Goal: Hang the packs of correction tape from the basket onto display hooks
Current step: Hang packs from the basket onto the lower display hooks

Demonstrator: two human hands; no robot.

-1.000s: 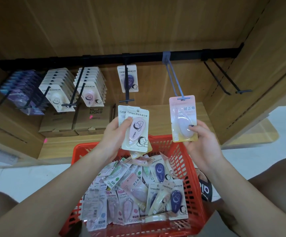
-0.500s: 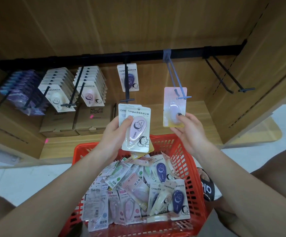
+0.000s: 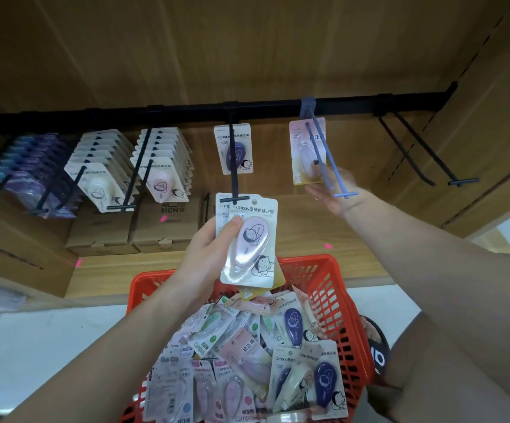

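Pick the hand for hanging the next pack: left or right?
Left. The left hand already grips a pink Campus correction tape pack, just under the black hook tip. The right hand is at the blue hook.

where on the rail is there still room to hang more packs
The black hook pair at the far right is bare. The blue hook and the middle black hook each hold one pack. The three left hooks, white packs included, are crowded, and the left hand holds more.
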